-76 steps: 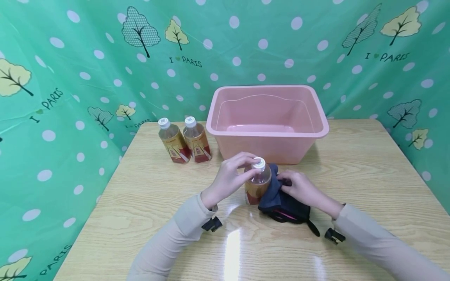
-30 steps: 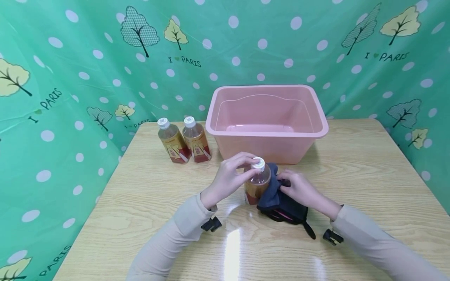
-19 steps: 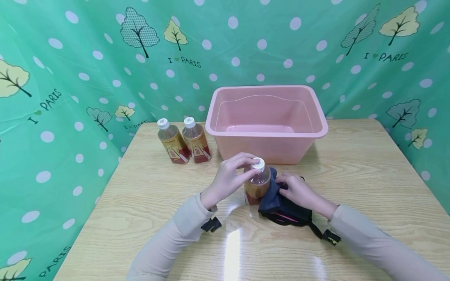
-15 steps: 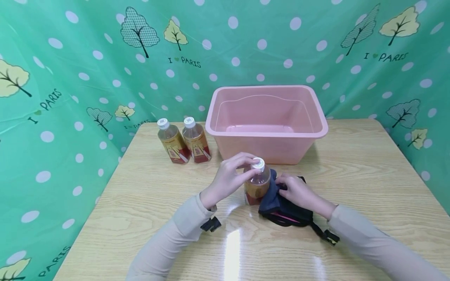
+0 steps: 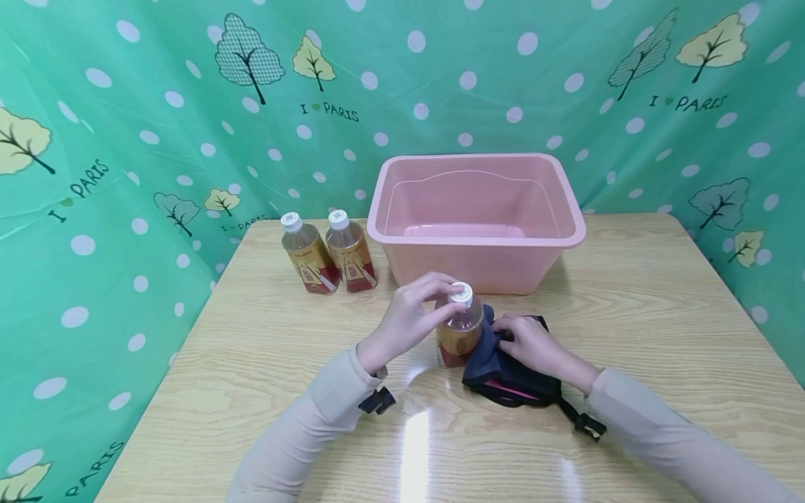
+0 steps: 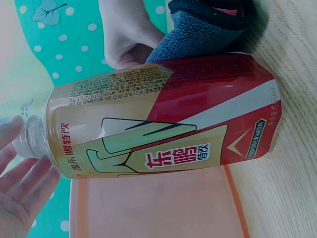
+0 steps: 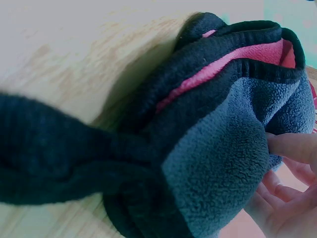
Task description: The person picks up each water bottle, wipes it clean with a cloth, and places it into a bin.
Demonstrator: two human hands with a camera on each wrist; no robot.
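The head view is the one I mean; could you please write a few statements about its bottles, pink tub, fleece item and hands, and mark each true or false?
1. The left hand holds the front drink bottle by its white cap. True.
2. The front drink bottle lies on its side. False: it stands upright on the wooden table.
3. The right hand grips the blue-grey fleece item. True.
4. Four more bottles stand to the left of the pink tub. False: there are two, the far-left bottle and its neighbour.
5. The pink tub stands behind the front drink bottle. True.
6. The fleece item is trimmed in white. False: its trim is black.
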